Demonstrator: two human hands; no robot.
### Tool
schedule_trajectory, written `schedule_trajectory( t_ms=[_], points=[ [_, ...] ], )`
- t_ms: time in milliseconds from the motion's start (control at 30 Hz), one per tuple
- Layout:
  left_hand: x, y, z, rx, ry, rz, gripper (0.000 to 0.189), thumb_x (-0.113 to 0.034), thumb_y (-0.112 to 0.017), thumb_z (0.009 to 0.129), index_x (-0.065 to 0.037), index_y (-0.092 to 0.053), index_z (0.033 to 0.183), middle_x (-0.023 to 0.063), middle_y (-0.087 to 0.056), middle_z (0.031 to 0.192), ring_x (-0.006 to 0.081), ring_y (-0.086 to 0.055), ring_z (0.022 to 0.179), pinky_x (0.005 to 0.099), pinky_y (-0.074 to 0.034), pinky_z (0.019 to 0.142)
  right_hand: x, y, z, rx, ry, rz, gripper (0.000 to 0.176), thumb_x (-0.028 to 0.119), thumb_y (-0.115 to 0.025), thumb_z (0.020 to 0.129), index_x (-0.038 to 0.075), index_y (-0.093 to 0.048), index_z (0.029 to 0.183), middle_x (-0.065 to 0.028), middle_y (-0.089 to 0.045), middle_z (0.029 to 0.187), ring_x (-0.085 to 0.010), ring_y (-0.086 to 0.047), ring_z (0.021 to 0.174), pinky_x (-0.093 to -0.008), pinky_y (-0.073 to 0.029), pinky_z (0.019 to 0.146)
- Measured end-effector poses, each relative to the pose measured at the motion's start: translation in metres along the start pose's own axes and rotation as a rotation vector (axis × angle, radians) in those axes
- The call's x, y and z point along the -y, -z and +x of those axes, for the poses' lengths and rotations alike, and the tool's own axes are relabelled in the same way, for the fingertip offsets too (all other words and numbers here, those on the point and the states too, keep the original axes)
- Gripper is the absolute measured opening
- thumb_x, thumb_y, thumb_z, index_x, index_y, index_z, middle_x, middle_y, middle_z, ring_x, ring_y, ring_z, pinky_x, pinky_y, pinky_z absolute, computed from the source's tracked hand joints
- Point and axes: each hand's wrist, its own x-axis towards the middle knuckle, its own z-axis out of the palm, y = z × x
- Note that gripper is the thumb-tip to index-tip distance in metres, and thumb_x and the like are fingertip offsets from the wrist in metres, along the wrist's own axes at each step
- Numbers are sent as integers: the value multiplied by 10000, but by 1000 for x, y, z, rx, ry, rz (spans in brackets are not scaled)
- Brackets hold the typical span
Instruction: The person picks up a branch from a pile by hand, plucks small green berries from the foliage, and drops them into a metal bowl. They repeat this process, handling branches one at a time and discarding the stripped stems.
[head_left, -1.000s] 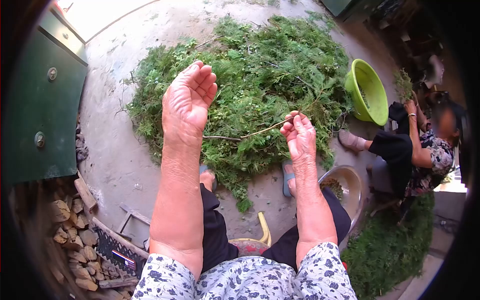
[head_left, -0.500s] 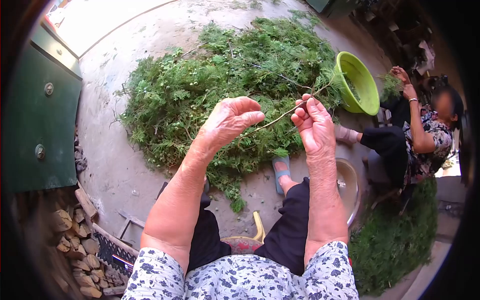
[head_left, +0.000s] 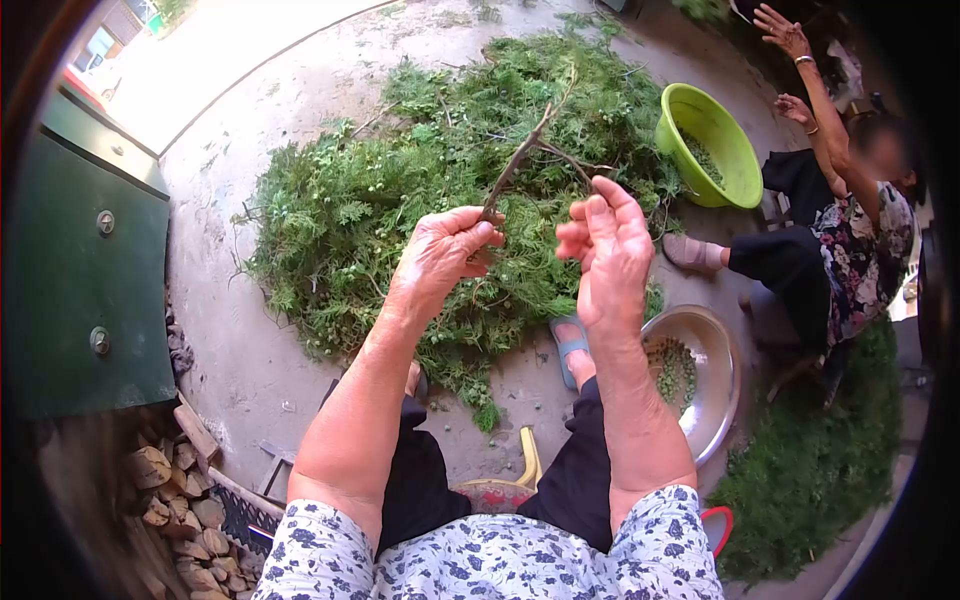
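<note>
A bare, forked brown twig point(head_left: 518, 165) stands up from my left hand point(head_left: 440, 258), whose thumb and fingers are closed around its thick lower end. Its thin side shoot bends down to my right hand point(head_left: 615, 250), where the thumb and forefinger tips come together at the shoot's end. The other fingers of that hand are curled. Beneath both hands spreads a large heap of green conifer sprigs point(head_left: 330, 220) with small pale green cones among them. By my right forearm, a metal basin point(head_left: 722, 385) holds small green cones point(head_left: 676, 372), partly hidden by the arm.
A lime-green tub point(head_left: 735, 150) with greenery inside stands beyond the heap. On the right sits another person point(head_left: 850, 240), both hands raised. More greenery point(head_left: 810, 480) lies behind that person. Split firewood point(head_left: 205, 540) is stacked at lower left, below a green metal door point(head_left: 90, 270).
My left hand has gone from empty to gripping the twig, now upright. My right hand has dropped slightly. The other person's hands have risen apart, without the sprig. More of the basin shows.
</note>
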Motion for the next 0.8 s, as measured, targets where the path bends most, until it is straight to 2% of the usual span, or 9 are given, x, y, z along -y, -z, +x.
schedule_trajectory(
  t_ms=[100, 167, 200, 267, 367, 467, 567, 700, 800],
  points=[
    [-2, -5, -2, -101, -77, -167, 221, -175, -567, 889, -44, -613, 1060, 69, -661, 902, 104, -605, 732, 239, -502, 619, -2, -9, -33, 60, 435, -186, 409, 124, -551, 901, 7, -352, 1239, -43, -527, 831, -59, -493, 589, -172, -427, 493],
    [-3, -8, -3, -131, -43, -356, 226, -176, -558, 895, -40, -595, 1071, 94, -655, 894, 110, -595, 685, 254, -517, 602, -10, -22, -49, 97, 430, -162, 343, 108, -565, 891, 39, -414, 1191, -8, -517, 778, -51, -487, 564, -170, -431, 499],
    [-2, -7, -2, -120, -47, -391, 226, -170, -554, 896, -35, -586, 1075, 103, -651, 889, 112, -589, 668, 258, -524, 597, -22, -18, -52, 139, 329, -268, 230, 97, -579, 882, 33, -508, 1090, 3, -535, 742, -46, -500, 554, -172, -433, 489],
    [0, -6, 0, -102, -51, -505, 224, -146, -550, 897, -20, -573, 1080, 120, -641, 882, 126, -591, 650, 255, -531, 584, -28, -20, -58, 170, -217, -315, 79, 103, -579, 877, 24, -587, 884, 5, -554, 672, -43, -508, 519, -186, -434, 471],
    [-1, -8, -1, -165, -33, -511, 215, -122, -541, 900, -14, -569, 1083, 118, -637, 898, 162, -619, 731, 285, -535, 628, -49, -5, -54, 259, -667, -285, 206, 195, -558, 901, 3, -582, 968, -31, -589, 754, -93, -577, 611, -218, -477, 533],
    [3, -7, 3, -199, -35, -538, 213, -109, -540, 898, -5, -573, 1081, 112, -635, 939, 172, -614, 838, 303, -522, 720, -53, -9, -48, 143, -500, -155, 273, 202, -535, 911, -21, -555, 1068, -61, -605, 848, -134, -609, 751, -254, -506, 638],
    [15, -13, 8, -167, -85, -673, 213, -89, -554, 887, 3, -581, 1076, 100, -634, 980, 173, -599, 903, 302, -498, 778, -55, -3, -38, 223, -377, -158, 328, 138, -528, 901, -26, -518, 1184, -86, -613, 964, -136, -607, 797, -251, -502, 686],
    [20, -28, 7, -216, -35, -755, 202, -62, -585, 863, -8, -602, 1057, 72, -641, 974, 146, -594, 830, 274, -499, 695, -52, -6, -37, 225, -340, -177, 258, 82, -565, 873, -32, -544, 1103, -58, -623, 897, -112, -601, 768, -237, -495, 682],
    [19, -37, 4, -222, -19, -720, 196, -65, -611, 844, -11, -618, 1032, 46, -641, 924, 111, -574, 750, 240, -477, 623, -52, -3, -32, 222, -289, -278, 187, 103, -604, 853, -15, -576, 996, -24, -616, 813, -66, -544, 663, -209, -452, 597]
  ],
)
